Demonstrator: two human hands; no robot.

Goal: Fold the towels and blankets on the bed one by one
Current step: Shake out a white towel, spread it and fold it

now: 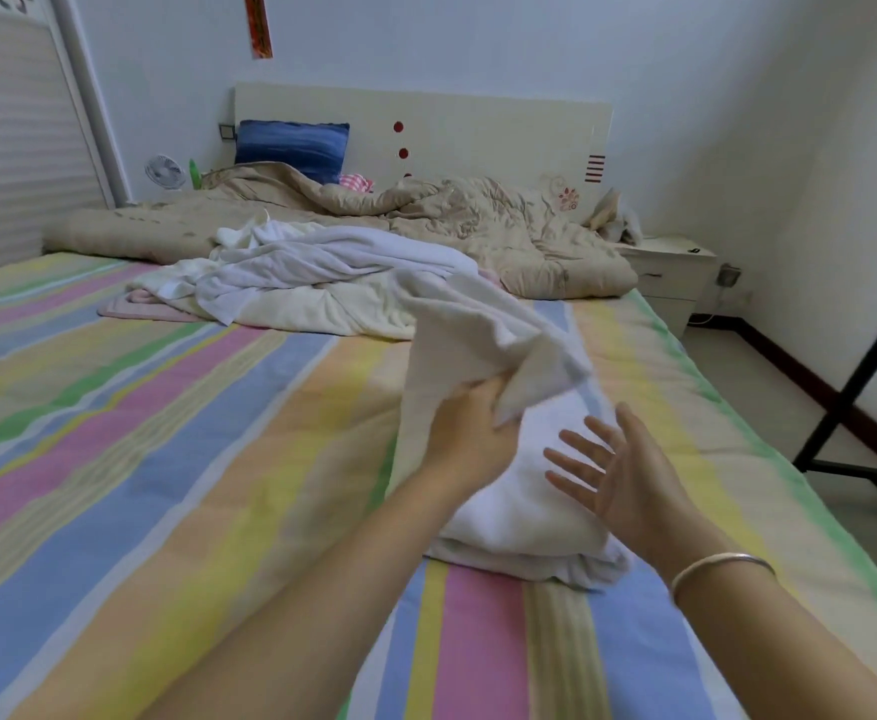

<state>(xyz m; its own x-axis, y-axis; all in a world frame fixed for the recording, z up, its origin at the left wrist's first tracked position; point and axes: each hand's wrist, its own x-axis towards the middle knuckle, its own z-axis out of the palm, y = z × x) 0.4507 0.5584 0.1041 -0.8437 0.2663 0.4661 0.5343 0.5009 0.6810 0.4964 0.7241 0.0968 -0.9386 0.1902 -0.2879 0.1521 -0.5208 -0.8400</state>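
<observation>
Head: cream towel [454,332], v. crumpled

Location type: bedroom in a private home. Identified by a wide bed [166,407] covered in a pastel-striped sheet, backed by a cream headboard [478,132] with red dots and stripes. Confirmed by a crumpled beige quilt [478,220] and a blue pillow [290,148] lying at the head end. Flanked on the right by a white bedside cabinet [670,267] standing near a wall socket [729,277]. Bounded on the left by a slatted wardrobe door [10,122], with a small white fan [165,172] at the far left corner. Finished with plain white walls, a red paper banner [258,23] and a pale floor [769,397] with dark skirting.
</observation>
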